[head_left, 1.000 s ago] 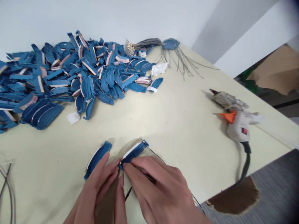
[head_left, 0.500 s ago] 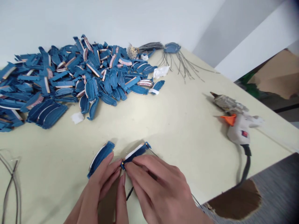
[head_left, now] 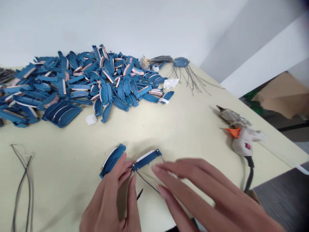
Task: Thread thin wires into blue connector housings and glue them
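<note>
A blue strip-like piece with a white edge [head_left: 147, 159] lies tilted at the lower middle, with a dark wire running from each end. My left hand [head_left: 112, 196] pinches its lower left end between fingertips. To the right, my right hand [head_left: 193, 190] hovers over the wires with fingers spread, apart from the blue piece. A second curved blue piece [head_left: 113, 161] rests left of the first, beside my left fingers. The dark tip of a thin tool [head_left: 139, 194] shows between the hands; the rest of it is hidden.
Many blue pieces [head_left: 82, 87] are heaped along the wall. At the right lies a glue gun [head_left: 242, 143] with an orange trigger and black cord. Dark wires [head_left: 28, 187] lie at the left; a wired blue piece [head_left: 181, 62] and white scraps [head_left: 171, 83] are at the back.
My right hand has let go of the blue piece's left end and moved right, its fingers opening. The wire at that end now shows. My left hand keeps its pinch; the view has shifted.
</note>
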Demonstrator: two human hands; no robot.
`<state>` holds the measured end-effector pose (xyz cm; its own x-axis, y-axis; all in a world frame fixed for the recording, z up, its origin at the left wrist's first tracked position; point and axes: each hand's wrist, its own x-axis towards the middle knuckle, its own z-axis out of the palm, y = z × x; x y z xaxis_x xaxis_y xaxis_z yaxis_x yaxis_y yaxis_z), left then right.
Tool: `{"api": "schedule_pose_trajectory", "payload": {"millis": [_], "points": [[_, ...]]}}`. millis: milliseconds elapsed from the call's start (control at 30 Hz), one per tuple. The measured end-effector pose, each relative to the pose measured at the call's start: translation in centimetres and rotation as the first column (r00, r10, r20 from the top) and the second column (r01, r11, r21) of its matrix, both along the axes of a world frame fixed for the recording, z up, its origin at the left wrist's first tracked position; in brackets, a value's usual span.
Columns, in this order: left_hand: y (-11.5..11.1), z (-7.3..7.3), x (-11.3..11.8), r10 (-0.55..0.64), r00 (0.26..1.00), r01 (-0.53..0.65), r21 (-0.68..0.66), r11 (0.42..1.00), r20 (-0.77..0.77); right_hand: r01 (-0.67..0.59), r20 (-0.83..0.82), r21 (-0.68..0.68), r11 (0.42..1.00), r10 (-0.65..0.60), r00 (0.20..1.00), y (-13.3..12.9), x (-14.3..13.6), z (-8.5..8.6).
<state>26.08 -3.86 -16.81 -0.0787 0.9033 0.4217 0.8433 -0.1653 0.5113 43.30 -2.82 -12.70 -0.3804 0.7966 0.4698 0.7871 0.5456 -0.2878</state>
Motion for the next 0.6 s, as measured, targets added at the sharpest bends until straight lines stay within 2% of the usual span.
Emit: {"api": "schedule_pose_trajectory", "payload": {"millis": [67,133,267,433,600], "points": [[0.1,-0.1,0.0,-0.051,0.999,0.051,0.006,0.999,0.009,-0.058,0.067,-0.054,0.997,0.062,0.996,1.4,-0.3,0.7],[0.1,-0.4,-0.3,-0.079,0.996,0.08,-0.004,0.997,0.041,-0.19,0.155,-0.117,0.975,0.207,0.966,2.9,-0.9,0.8],[0.0,-0.6,-0.5,-0.045,0.993,0.05,-0.045,0.998,0.107,-0.355,0.312,-0.194,0.915,0.401,0.862,5.3,-1.5,0.8],[-0.2,-0.5,-0.5,-0.063,0.992,0.066,-0.022,0.998,0.111,-0.415,0.38,-0.237,0.878,0.477,0.792,6.5,-1.5,1.5],[0.0,-0.4,-0.5,-0.061,0.992,0.062,-0.007,0.998,0.106,-0.452,0.369,-0.281,0.847,0.53,0.764,7.1,-1.5,1.9]]}}
